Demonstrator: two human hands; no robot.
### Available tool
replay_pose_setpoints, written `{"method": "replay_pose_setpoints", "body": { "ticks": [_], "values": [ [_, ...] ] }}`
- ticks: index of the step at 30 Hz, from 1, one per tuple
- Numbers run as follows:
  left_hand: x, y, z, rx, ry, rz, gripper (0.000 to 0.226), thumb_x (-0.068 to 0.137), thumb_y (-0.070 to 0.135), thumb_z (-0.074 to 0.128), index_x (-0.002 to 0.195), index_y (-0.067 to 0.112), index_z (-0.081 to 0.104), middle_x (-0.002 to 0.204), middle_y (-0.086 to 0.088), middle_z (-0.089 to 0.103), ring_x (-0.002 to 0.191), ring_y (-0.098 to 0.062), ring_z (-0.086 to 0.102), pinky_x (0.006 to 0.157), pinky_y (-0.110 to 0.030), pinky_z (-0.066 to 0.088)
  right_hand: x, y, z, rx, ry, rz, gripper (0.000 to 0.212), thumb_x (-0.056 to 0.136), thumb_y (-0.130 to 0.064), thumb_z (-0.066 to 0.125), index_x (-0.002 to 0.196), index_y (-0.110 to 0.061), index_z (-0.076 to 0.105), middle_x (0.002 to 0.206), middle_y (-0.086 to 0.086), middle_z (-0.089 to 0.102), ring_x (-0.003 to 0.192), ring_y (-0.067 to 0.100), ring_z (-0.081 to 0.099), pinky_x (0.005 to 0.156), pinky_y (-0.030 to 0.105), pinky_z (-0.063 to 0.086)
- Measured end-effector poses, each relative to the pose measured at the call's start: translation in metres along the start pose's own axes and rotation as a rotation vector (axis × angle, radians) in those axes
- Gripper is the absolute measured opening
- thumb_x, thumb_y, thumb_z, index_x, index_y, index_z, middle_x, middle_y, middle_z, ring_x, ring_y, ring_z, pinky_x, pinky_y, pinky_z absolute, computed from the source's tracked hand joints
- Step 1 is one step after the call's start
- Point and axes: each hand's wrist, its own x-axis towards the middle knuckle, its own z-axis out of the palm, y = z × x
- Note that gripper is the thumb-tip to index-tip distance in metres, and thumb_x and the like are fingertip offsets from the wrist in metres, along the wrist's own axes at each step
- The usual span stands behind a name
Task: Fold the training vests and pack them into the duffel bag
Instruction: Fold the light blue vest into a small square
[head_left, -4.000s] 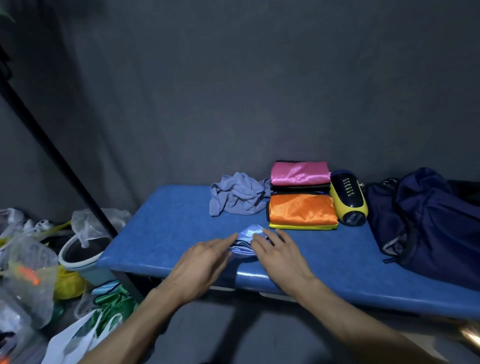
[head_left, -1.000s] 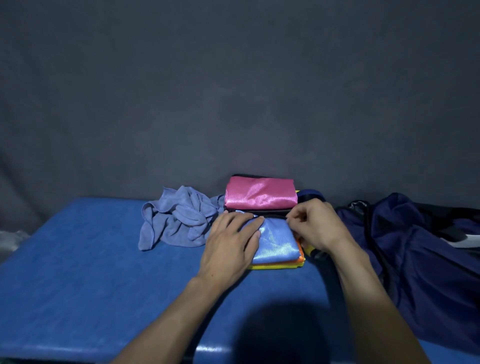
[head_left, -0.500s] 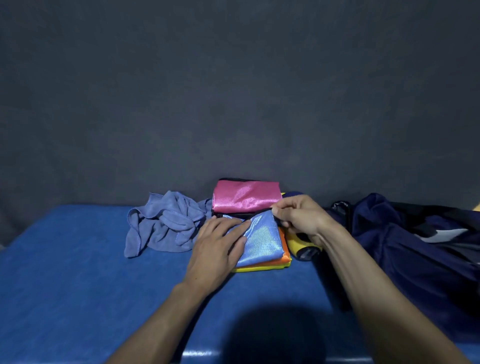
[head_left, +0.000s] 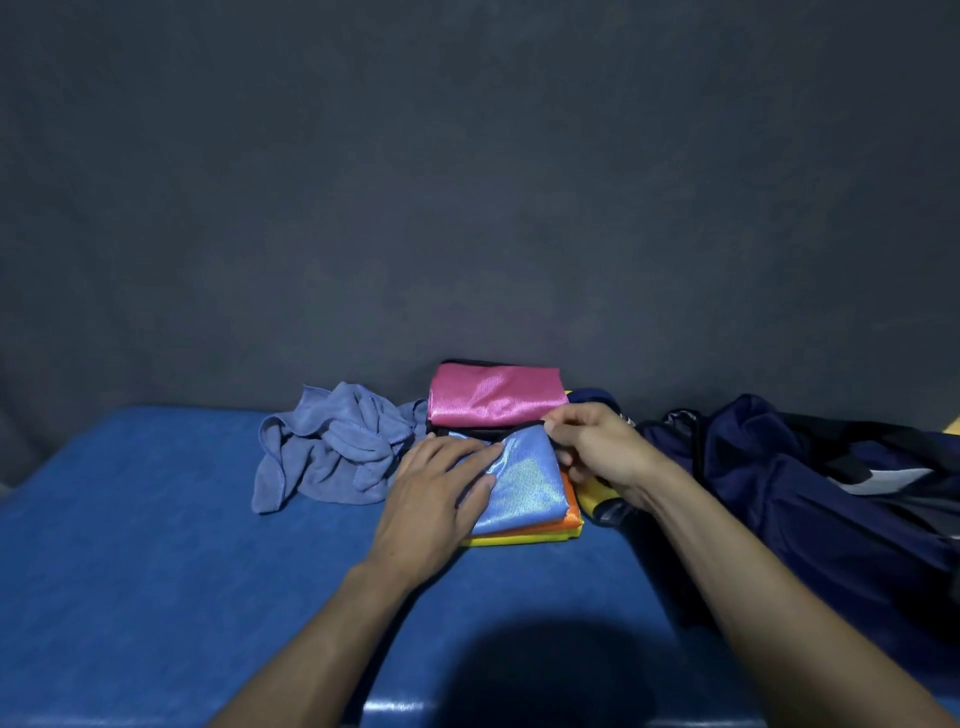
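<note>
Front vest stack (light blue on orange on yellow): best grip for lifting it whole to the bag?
Probably grip the front stack by its near folded edge, coming from the person's side: light blue vest, orange vest and yellow vest align there. Left hand presses flat on top; right hand pinches the blue far corner.

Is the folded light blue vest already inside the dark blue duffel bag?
No, the light blue vest lies on the orange vest on the table, left of the duffel bag.

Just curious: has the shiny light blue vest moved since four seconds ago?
Yes. The light blue vest went from the table's near edge onto the orange vest.
</note>
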Motion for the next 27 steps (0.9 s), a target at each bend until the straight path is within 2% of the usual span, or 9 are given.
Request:
{"method": "replay_pose_setpoints", "body": {
  "ticks": [3,6,9,12,15,19,21,24,27],
  "values": [
    [0.0,0.002,-0.001,-0.009,0.0,-0.003,0.035,0.104,0.037,0.05,0.132,0.026,0.068,0.122,0.014,0.064,0.113,-0.013,0.055,0.104,-0.027,0.037,-0.003,0.001,0.007,0.153,0.058,0.034,0.023,0.103,-0.004,0.051,0.083,-0.009,0.061,0.056,0.003,0.045,0.049,0.01,0.037,0.043,0.021,0.031],
    [0.001,0.003,-0.003,-0.017,-0.011,-0.009,0.035,0.105,0.038,0.049,0.132,0.026,0.067,0.123,0.015,0.064,0.113,-0.012,0.055,0.104,-0.028,0.038,-0.004,0.003,0.015,0.184,0.154,0.029,0.022,0.102,-0.004,0.053,0.084,-0.008,0.064,0.054,0.001,0.048,0.048,0.01,0.04,0.044,0.022,0.036],
    [0.002,0.003,-0.005,-0.025,-0.035,-0.028,0.034,0.104,0.039,0.049,0.132,0.028,0.066,0.123,0.016,0.064,0.115,-0.011,0.054,0.105,-0.03,0.038,-0.002,0.005,0.019,-0.108,0.289,-0.007,0.026,0.097,-0.004,0.054,0.077,-0.017,0.065,0.06,-0.007,0.058,0.056,0.012,0.05,0.056,0.023,0.045],
    [0.003,0.006,-0.009,-0.047,-0.023,-0.082,0.035,0.103,0.042,0.052,0.13,0.025,0.064,0.124,0.014,0.063,0.119,-0.011,0.053,0.106,-0.033,0.039,-0.006,0.005,0.021,-0.498,0.404,-0.089,0.025,0.09,-0.004,0.05,0.078,-0.021,0.064,0.079,0.0,0.069,0.072,0.021,0.062,0.066,0.026,0.05],
    [0.003,0.006,-0.014,-0.096,0.037,-0.188,0.033,0.099,0.046,0.056,0.125,0.026,0.063,0.123,0.016,0.06,0.117,-0.01,0.051,0.102,-0.031,0.039,-0.009,0.003,0.022,-0.659,0.429,-0.106,0.021,0.086,-0.004,0.049,0.079,-0.02,0.06,0.082,0.005,0.069,0.08,0.033,0.063,0.07,0.036,0.052],
    [0.001,0.0,-0.019,-0.216,0.118,-0.407,0.04,0.092,0.053,0.062,0.122,0.027,0.062,0.118,0.017,0.06,0.114,-0.007,0.05,0.099,-0.032,0.044,-0.014,-0.004,0.022,-0.773,0.464,-0.112,0.022,0.084,-0.002,0.049,0.084,-0.021,0.06,0.094,0.007,0.07,0.091,0.038,0.063,0.066,0.035,0.043],
    [0.001,-0.001,-0.02,-0.266,0.128,-0.472,0.047,0.088,0.057,0.067,0.125,0.029,0.059,0.118,0.017,0.059,0.115,-0.006,0.051,0.1,-0.032,0.045,-0.018,-0.01,0.025,-0.744,0.465,-0.111,0.018,0.092,-0.012,0.048,0.09,-0.018,0.065,0.098,0.006,0.07,0.094,0.039,0.062,0.068,0.038,0.044],
    [0.001,0.001,-0.02,-0.266,0.12,-0.512,0.051,0.084,0.056,0.074,0.126,0.032,0.058,0.119,0.018,0.06,0.115,-0.006,0.051,0.098,-0.032,0.045,-0.023,-0.016,0.034,-0.771,0.419,-0.106,0.028,0.101,-0.038,0.048,0.089,-0.019,0.065,0.091,0.003,0.063,0.087,0.036,0.057,0.067,0.037,0.04],
    [0.003,0.003,-0.021,-0.315,0.163,-0.583,0.044,0.081,0.052,0.079,0.115,0.029,0.065,0.108,0.018,0.063,0.105,-0.005,0.056,0.089,-0.026,0.046,-0.026,-0.01,0.04,-0.771,0.443,-0.075,0.026,0.1,-0.045,0.056,0.09,-0.023,0.065,0.089,-0.003,0.06,0.08,0.028,0.051,0.067,0.035,0.039]
  ]
}}
